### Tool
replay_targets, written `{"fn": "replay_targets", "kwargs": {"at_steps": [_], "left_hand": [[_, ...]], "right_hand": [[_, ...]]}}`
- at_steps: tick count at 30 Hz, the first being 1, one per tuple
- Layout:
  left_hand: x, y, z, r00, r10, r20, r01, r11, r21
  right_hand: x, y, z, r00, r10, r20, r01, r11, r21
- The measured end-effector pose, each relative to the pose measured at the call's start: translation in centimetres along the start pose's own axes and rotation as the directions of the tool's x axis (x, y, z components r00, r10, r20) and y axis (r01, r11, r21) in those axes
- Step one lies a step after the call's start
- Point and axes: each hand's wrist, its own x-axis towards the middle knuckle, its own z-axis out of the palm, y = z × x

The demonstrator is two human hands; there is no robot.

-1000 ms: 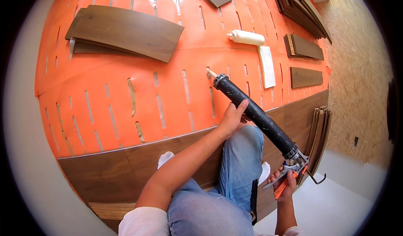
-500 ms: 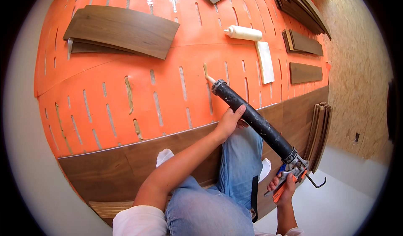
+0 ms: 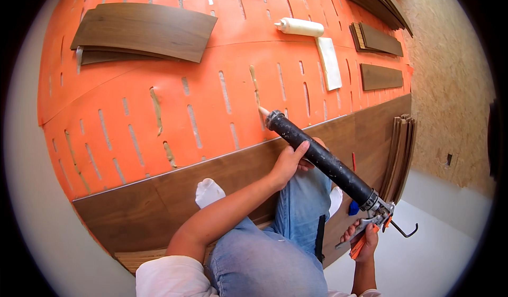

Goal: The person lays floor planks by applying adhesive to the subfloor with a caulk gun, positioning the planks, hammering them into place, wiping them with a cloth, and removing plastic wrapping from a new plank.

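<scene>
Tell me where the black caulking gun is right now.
The caulking gun slants right of centre in the head view, left hand on its barrel, right hand at its handle, nozzle at the orange underlay.

Ahead of me to the left, I saw loose brown planks (image 3: 148,30) lying overlapped. Farther right, a cream bottle (image 3: 301,27) lay on its side, nozzle leftward, with a flat white packet (image 3: 329,64) near its right end. Beyond these I had a single short board (image 3: 381,77), then chipboard (image 3: 444,96). Nearer me were a blue object (image 3: 354,208) and a thin red stick (image 3: 354,162).
</scene>
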Motion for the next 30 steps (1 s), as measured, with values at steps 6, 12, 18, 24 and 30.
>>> {"fn": "replay_targets", "kwargs": {"at_steps": [6, 12, 18, 24, 30], "left_hand": [[-1.2, -2.9, 0.0, 0.992, -0.104, 0.066, 0.108, 0.992, -0.064], [-2.3, -4.0, 0.3, 0.976, -0.193, 0.1, 0.203, 0.974, -0.098], [-2.4, -4.0, 0.6, 0.975, -0.203, 0.086, 0.213, 0.97, -0.119], [-2.5, -3.6, 0.7, 0.986, -0.143, 0.081, 0.156, 0.971, -0.18], [-3.2, -3.6, 0.9, 0.992, -0.104, 0.075, 0.119, 0.967, -0.227]], "right_hand": [[-1.6, -1.0, -3.6, 0.997, 0.063, 0.033, -0.061, 0.997, -0.05], [-3.1, -1.7, -4.7, 0.998, 0.06, -0.019, -0.061, 0.994, -0.093], [-3.2, -1.0, -5.6, 0.994, 0.028, -0.108, -0.032, 0.999, -0.037], [-3.1, -4.1, -0.8, 0.99, -0.014, -0.139, 0.017, 1.0, 0.021], [-4.0, -4.4, -0.7, 0.992, -0.104, -0.073, 0.095, 0.989, -0.113]]}}
